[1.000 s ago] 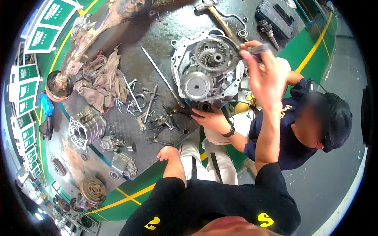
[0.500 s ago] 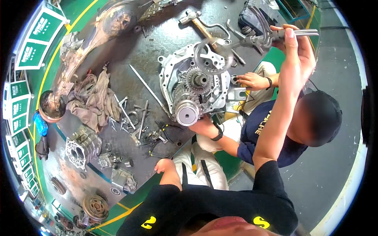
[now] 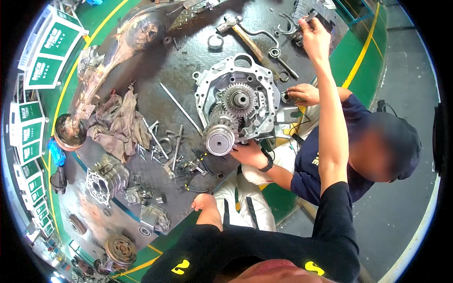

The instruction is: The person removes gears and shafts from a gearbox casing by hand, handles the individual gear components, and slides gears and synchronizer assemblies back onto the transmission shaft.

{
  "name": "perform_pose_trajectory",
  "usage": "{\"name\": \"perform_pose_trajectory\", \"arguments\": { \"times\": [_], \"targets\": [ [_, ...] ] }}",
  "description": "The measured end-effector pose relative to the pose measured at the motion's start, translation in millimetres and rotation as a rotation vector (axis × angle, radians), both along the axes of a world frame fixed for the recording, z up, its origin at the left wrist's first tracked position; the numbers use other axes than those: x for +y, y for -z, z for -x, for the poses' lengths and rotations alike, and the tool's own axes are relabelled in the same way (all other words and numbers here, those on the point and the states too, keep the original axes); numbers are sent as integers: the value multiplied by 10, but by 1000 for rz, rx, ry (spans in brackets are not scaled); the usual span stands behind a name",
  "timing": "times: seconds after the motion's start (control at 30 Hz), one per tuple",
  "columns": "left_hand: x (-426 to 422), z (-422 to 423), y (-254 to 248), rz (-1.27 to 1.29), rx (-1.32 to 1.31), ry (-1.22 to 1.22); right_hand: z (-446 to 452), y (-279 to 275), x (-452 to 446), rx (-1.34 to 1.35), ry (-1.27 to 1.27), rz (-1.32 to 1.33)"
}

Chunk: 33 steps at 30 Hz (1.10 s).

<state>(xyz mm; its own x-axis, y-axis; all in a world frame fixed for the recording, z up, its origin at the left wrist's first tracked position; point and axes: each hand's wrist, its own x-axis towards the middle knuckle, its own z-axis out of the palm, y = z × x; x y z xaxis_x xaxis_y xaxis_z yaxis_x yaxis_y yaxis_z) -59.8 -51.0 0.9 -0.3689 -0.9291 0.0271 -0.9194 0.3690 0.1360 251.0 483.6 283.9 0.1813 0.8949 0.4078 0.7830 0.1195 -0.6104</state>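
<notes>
My right hand [image 3: 315, 38] reaches out to the back right of the table, its fingers closed on the rod end of a metal shift fork [image 3: 288, 24]. Near the table's front edge my left hand [image 3: 204, 202] hangs with its fingers curled and nothing visible in them. Between my arms stands an opened gearbox housing [image 3: 204, 101] with gears [image 3: 239, 99] and a round shaft end [image 3: 220, 142]. A co-worker's hand [image 3: 252, 154] touches the lower side of the housing. Their other hand [image 3: 306, 94] is at a small round part [image 3: 285, 97].
A hammer [image 3: 247, 42] and a metal ring [image 3: 215, 42] lie behind the housing. To the left are a long rod [image 3: 181, 109], rags [image 3: 118, 125], loose tools and a second casing [image 3: 106, 179]. The co-worker [image 3: 325, 155] crouches close by my right arm.
My right hand has moved back and down towards the table with the shift fork. The metal ring, blurred above the housing before, now rests by the hammer head. My left hand stays put.
</notes>
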Motion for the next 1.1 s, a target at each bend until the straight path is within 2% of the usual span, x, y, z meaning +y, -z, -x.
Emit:
{"name": "perform_pose_trajectory", "arguments": {
  "times": [0.13,0.23,0.33,0.4,0.6,0.67,0.73,0.8,0.93,0.97,1.07,1.1],
  "targets": [
    [-146,10,151,-32,13,20,-59,375,187,-14,90,280],
    [-169,9,158,-54,10,22,-143,651,287,-213,163,429],
    [-142,11,113,-97,-34,-2,-292,892,374,-316,146,505],
    [-101,9,88,-106,15,-13,-394,1048,375,-385,144,429],
    [-165,-9,120,-91,-44,54,-800,1641,508,-398,385,616],
    [-255,51,254,-78,20,46,-977,1815,637,-340,424,644],
    [-236,18,281,-51,75,27,-1084,1865,672,-160,445,666],
    [-238,35,221,-156,36,-34,-1264,1942,811,-32,476,698],
    [-301,99,389,-66,93,-52,-1342,1985,852,66,296,709],
    [-379,103,412,-143,86,-37,-1260,2046,789,171,239,675],
    [-1316,278,1463,-59,36,147,-1106,1958,597,375,229,727],
    [-1449,402,1575,-43,62,96,-1197,2078,629,468,209,723]
  ]
}}
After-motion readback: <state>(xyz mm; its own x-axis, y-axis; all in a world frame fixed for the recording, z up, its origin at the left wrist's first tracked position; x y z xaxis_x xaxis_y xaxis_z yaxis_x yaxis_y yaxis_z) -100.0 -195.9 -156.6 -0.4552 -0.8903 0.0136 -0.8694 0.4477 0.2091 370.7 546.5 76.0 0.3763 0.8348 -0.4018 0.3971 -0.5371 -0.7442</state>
